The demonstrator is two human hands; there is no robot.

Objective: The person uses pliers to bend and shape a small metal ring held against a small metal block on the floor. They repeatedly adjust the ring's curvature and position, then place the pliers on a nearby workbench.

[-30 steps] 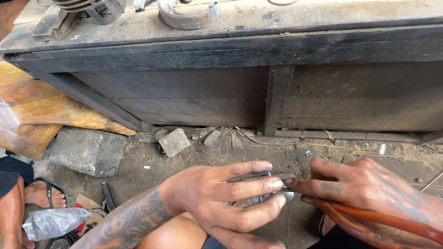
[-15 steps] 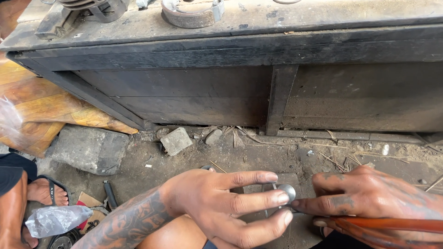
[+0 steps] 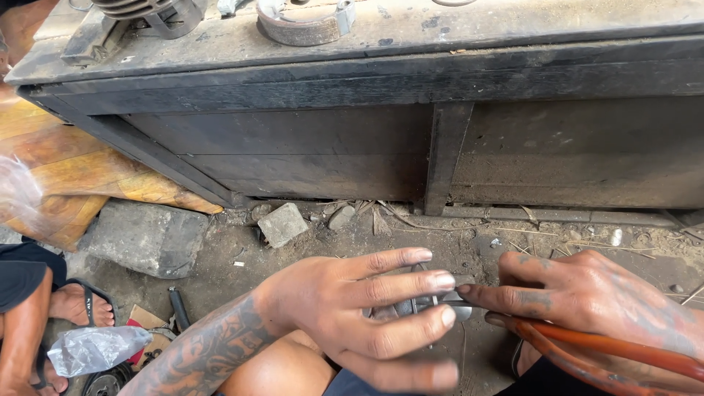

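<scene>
My left hand [image 3: 352, 315] reaches in from the lower left, its fingers curled around a small dark metal part [image 3: 429, 302] held low over the dirt floor. My right hand [image 3: 587, 297] comes in from the right and grips orange-handled pliers [image 3: 609, 350]. The pliers' tip meets the metal part between my two sets of fingertips. My fingers hide most of the part, and its shape is unclear.
A grimy black wooden workbench [image 3: 367, 95] fills the top, with a brake shoe [image 3: 304, 26] and a finned engine part [image 3: 139, 11] on it. On the floor lie a stone block [image 3: 147, 235] and a small stone [image 3: 282, 224]. Another person's sandalled foot [image 3: 73, 304] and a plastic bag [image 3: 95, 348] are at left.
Both hands have risen slightly in view and stayed together on the part. The round shiny end seen between my left fingers half a second ago is now covered.
</scene>
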